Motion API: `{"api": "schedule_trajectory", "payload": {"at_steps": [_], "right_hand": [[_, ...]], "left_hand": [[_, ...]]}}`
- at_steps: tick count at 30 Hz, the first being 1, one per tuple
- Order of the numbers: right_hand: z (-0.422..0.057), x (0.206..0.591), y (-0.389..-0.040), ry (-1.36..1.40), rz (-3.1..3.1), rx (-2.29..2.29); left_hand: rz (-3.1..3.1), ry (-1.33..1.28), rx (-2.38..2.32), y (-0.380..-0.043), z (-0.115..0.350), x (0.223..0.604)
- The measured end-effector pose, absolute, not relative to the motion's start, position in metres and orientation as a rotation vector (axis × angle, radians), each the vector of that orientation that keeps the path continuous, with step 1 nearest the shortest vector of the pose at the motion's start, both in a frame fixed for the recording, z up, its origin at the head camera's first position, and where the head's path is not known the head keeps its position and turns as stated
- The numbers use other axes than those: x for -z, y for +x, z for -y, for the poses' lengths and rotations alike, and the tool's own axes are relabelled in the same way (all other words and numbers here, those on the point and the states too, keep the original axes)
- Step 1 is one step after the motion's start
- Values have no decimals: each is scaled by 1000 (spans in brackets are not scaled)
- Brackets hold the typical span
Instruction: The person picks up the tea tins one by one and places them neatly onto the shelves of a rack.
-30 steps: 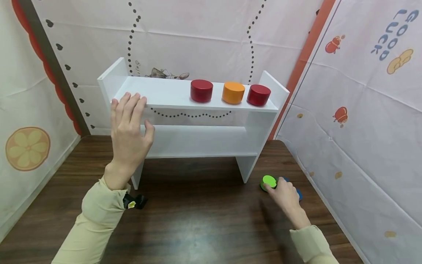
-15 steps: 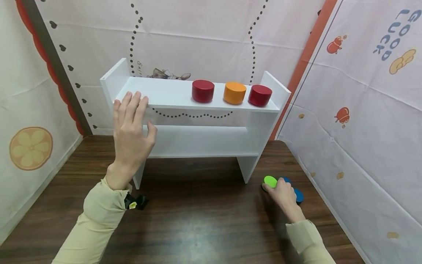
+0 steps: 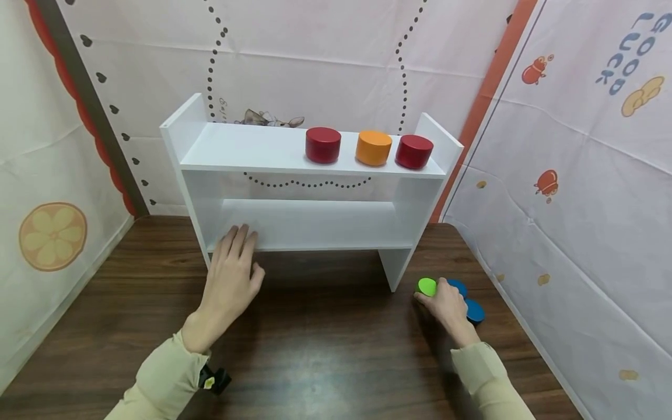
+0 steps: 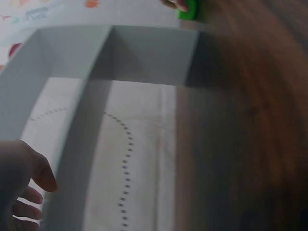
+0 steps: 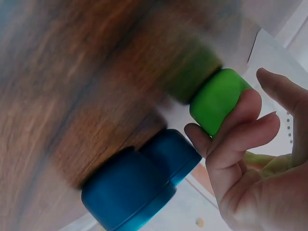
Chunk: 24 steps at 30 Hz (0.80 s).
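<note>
Person seen from the head camera: both forearms wear long, pale yellow-beige sleeves with soft folds, ending at the wrists. Left hand (image 3: 231, 280) and right hand (image 3: 447, 303) are bare, without rings or gloves. At the left cuff, toward 5 o'clock, sits a small black strap-mounted device (image 3: 214, 380) bearing a yellow-green tab.

We see a dark wood-grain table (image 3: 325, 344) with a slight sheen, a smooth matt white shelf (image 3: 310, 227), and glossy painted pucks: green (image 3: 426, 286), blue (image 3: 475, 311), red (image 3: 322, 144), orange (image 3: 373, 147). The printed walls (image 3: 577, 146) look like creased cloth.
</note>
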State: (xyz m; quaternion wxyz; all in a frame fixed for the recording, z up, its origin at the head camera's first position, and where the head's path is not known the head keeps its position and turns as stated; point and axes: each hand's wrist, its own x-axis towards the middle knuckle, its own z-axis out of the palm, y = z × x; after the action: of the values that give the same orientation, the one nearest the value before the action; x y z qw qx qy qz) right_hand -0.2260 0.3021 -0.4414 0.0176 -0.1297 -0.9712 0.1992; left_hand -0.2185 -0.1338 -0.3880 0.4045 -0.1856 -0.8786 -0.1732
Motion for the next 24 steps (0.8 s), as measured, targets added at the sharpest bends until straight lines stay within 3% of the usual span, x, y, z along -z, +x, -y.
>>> {"api": "schedule_trajectory", "payload": {"at_steps": [14, 24], "right_hand": [[-296, 448, -223, -331, 2935, -670], [-286, 416, -209, -146, 2823, -784]], "left_hand": [[2200, -463, 382, -223, 142, 416], [2170, -455, 393, -225, 141, 419]]}}
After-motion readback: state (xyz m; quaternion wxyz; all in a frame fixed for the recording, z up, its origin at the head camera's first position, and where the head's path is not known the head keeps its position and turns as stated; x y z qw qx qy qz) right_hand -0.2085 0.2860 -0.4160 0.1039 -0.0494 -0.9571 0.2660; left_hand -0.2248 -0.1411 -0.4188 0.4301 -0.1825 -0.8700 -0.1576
